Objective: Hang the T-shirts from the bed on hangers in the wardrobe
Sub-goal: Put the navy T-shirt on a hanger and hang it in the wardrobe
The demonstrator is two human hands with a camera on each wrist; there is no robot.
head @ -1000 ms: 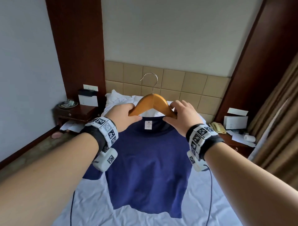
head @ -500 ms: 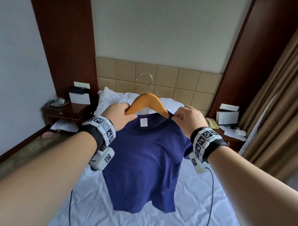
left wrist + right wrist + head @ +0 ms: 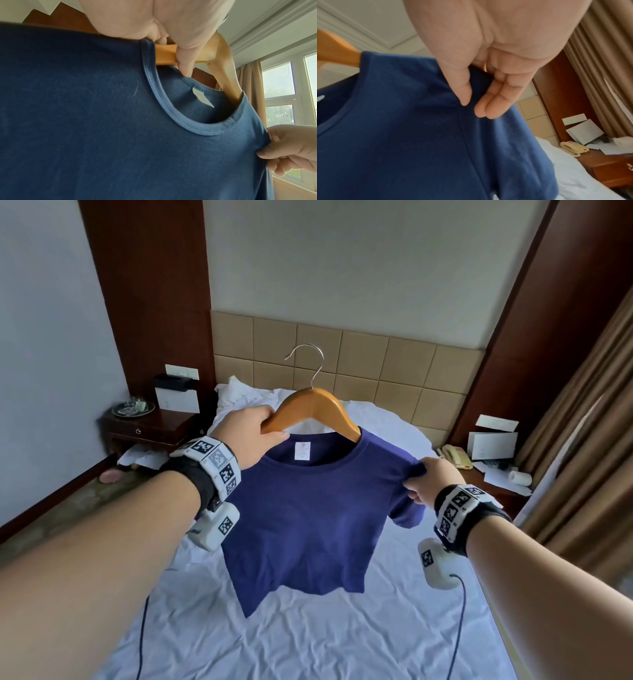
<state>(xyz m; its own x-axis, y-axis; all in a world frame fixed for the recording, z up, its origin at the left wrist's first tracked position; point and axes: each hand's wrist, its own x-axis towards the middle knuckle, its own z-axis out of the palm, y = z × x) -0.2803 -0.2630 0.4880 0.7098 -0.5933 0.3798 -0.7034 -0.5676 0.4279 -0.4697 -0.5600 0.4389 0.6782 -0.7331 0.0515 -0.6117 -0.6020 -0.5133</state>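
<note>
A navy blue T-shirt hangs in the air above the bed on a wooden hanger with a metal hook. My left hand grips the hanger's left arm at the collar; in the left wrist view the thumb presses across the wood of the hanger. My right hand pinches the T-shirt's right shoulder seam and pulls the cloth outward; the right wrist view shows the thumb and fingers closed on a fold of the T-shirt. The hanger's right arm is inside the collar.
The white bed sheet lies wrinkled below, with pillows at the tiled headboard. A dark nightstand stands at the left. At the right a nightstand bears a phone and papers. Brown curtains hang at the right.
The T-shirt has risen clear of the bed. My right hand has left the hanger's right arm and slid out and down to the shoulder seam. The left hand has kept its hold.
</note>
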